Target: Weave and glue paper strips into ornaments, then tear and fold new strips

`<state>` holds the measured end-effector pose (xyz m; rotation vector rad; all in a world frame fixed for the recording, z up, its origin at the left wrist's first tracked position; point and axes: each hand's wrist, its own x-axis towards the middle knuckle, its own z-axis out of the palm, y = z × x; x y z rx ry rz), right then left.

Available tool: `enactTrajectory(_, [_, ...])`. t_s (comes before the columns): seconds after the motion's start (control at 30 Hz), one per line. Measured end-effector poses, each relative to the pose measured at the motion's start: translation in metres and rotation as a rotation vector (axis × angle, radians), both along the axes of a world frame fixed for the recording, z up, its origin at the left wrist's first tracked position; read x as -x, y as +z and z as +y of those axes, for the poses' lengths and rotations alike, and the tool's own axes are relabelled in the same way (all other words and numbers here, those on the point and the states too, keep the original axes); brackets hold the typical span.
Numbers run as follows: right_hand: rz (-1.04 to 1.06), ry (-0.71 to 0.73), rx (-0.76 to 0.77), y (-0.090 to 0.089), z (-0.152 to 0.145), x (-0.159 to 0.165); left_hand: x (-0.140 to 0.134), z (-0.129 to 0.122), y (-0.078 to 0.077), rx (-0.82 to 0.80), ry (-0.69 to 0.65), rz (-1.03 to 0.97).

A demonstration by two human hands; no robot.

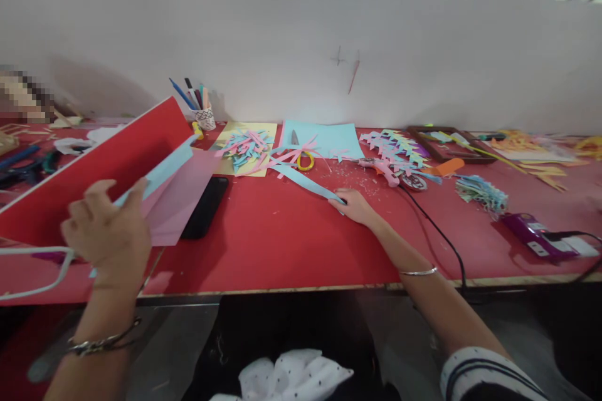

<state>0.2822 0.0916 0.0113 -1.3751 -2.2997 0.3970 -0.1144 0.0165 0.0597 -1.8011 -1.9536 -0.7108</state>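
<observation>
My left hand (108, 225) is raised at the left, fingers curled and partly blurred, with the edge of a light blue paper sheet (162, 168) between thumb and fingers. Behind it a red board (108, 160) tilts up from the table. Pink paper (181, 203) lies beside and under the blue sheet. On the table, my right hand (356, 205) pinches the near end of a long light blue paper strip (305, 184); a small dark bit shows at its fingertips. The strip's far end reaches yellow-handled scissors (305, 161) among pink strips (294, 153).
A black phone (205, 208) lies right of the pink paper. Cut paper pieces (247, 149) are heaped on a yellow sheet. A pink glue gun (383, 169) trails a black cord (437, 225). A pen cup (204, 118) stands by the partition; a purple power strip (536, 238) sits right.
</observation>
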Motion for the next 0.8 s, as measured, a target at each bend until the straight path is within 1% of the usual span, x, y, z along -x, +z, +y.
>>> enactTrajectory(0.07, [-0.002, -0.009, 0.004, 0.0, 0.0, 0.0, -0.006, 0.002, -0.008, 0.134, 0.111, 0.225])
enactTrajectory(0.1, [-0.003, -0.015, 0.005, 0.001, 0.0, 0.001, -0.01, 0.001, -0.012, 0.149, 0.146, 0.307])
enactTrajectory(0.17, [-0.007, -0.03, 0.005, 0.001, 0.0, 0.001, -0.018, -0.001, -0.017, 0.153, 0.153, 0.4])
enactTrajectory(0.2, [-0.009, -0.04, 0.003, 0.001, -0.001, 0.001, -0.023, -0.002, -0.018, 0.166, 0.141, 0.407])
enactTrajectory(0.33, [-0.01, -0.087, -0.002, 0.004, -0.003, 0.001, -0.035, -0.005, -0.015, 0.337, 0.027, 0.335])
enactTrajectory(0.37, [-0.01, -0.095, -0.002, 0.005, -0.005, 0.002, -0.038, -0.005, -0.014, 0.356, -0.003, 0.317])
enactTrajectory(0.43, [-0.046, -0.095, -0.018, 0.01, -0.01, 0.005, -0.044, -0.002, -0.015, 0.328, -0.063, 0.28])
enactTrajectory(0.5, [-0.15, -0.064, -0.085, 0.018, -0.017, 0.01, -0.057, 0.002, -0.018, 0.253, -0.179, 0.231])
enactTrajectory(0.53, [-0.22, -0.038, -0.146, 0.022, -0.022, 0.013, -0.066, 0.003, -0.02, 0.22, -0.281, 0.209])
enactTrajectory(0.57, [-0.29, -0.008, -0.221, 0.026, -0.028, 0.017, -0.077, 0.004, -0.021, 0.194, -0.407, 0.195])
enactTrajectory(0.63, [-0.385, 0.045, -0.395, 0.033, -0.041, 0.026, -0.101, 0.006, -0.021, 0.165, -0.564, 0.206])
enactTrajectory(0.7, [-0.415, 0.069, -0.554, 0.036, -0.054, 0.033, -0.123, 0.008, -0.019, 0.137, -0.644, 0.253])
enactTrajectory(0.73, [-0.41, 0.067, -0.617, 0.035, -0.06, 0.035, -0.132, 0.01, -0.017, 0.163, -0.688, 0.286])
enactTrajectory(0.8, [-0.379, 0.039, -0.696, 0.032, -0.068, 0.036, -0.144, 0.015, -0.015, 0.198, -0.777, 0.331])
